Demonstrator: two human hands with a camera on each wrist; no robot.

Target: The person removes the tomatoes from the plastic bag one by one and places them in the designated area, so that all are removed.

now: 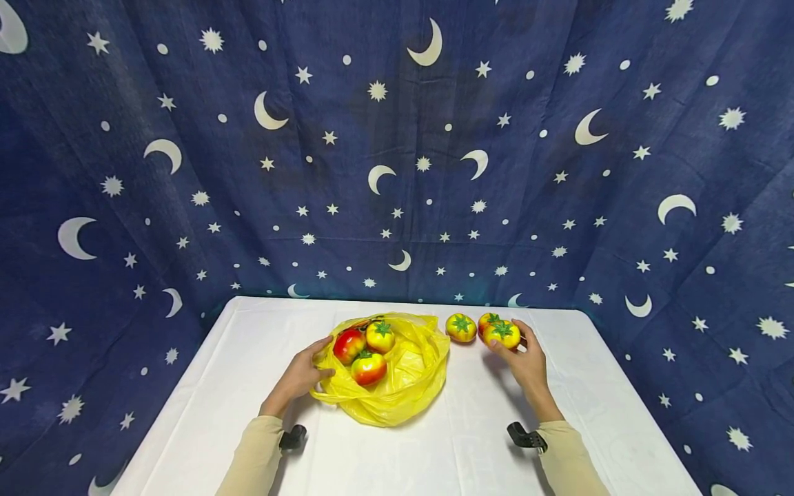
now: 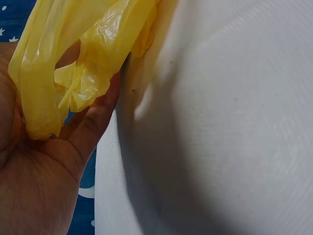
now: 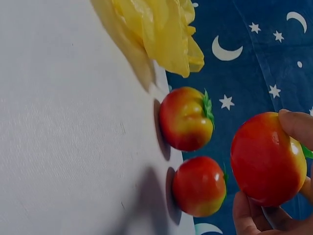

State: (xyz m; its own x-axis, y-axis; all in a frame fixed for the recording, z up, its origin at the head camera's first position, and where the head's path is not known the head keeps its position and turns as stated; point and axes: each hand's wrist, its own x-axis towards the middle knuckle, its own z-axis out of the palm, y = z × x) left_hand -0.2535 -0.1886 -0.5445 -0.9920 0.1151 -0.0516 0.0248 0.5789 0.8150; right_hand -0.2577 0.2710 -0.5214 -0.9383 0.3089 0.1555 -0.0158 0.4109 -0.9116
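Note:
A yellow plastic bag (image 1: 406, 399) lies spread wide at the middle of the table, with three red-and-yellow tomatoes inside, one of them a red tomato (image 1: 349, 346). My left hand (image 1: 299, 379) holds the bag's left edge; in the left wrist view, yellow plastic folds (image 2: 93, 90) lie between thumb and fingers. To the right of the bag, my right hand (image 1: 528, 364) grips a tomato (image 3: 269, 159) with a green leafy top, raised off the table. Beyond it two more tomatoes rest side by side, the nearer to the bag being a yellowish tomato (image 1: 461, 328).
A white cloth covers the table (image 1: 471, 455). Behind its far edge hangs a dark blue curtain (image 1: 347, 275) with moons and stars. Black straps with small devices (image 1: 526, 437) sit on both wrists, below beige sleeves.

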